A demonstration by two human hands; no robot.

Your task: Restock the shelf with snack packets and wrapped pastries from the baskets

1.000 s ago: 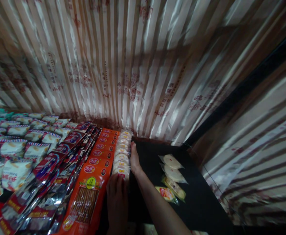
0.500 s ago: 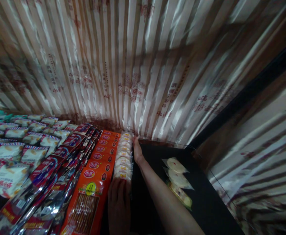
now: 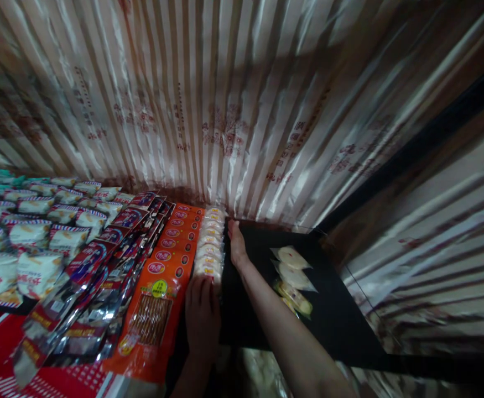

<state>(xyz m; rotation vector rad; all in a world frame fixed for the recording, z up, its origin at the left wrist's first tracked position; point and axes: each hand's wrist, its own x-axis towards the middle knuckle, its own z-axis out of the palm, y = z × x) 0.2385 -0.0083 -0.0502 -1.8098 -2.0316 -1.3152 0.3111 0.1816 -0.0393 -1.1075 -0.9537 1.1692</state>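
A row of round white crackers in clear packets (image 3: 211,243) overlaps away from me on the black table, with small yellow marks on the wrappers. At its near end my left hand (image 3: 202,309) lies over the last packet, fingers stretched forward and side by side. My right hand (image 3: 237,246) stands on edge along the right side of the row's far part, fingers extended and nothing in them. Left of the row, orange packs of brown sticks (image 3: 154,309) lie overlapped in a column.
Dark red and silver pouches (image 3: 96,276) are layered further left, beside several rows of white snack bags (image 3: 34,232). On the right lie two flat round packets (image 3: 293,265) and a yellowish packet (image 3: 293,298). A striped curtain (image 3: 225,110) hangs behind the table (image 3: 333,309). A red basket (image 3: 1,354) is at lower left.
The view has dipped, showing more of the basket and the table's near edge. My right hand has come slightly away from the packet row; my left stays at its near end.
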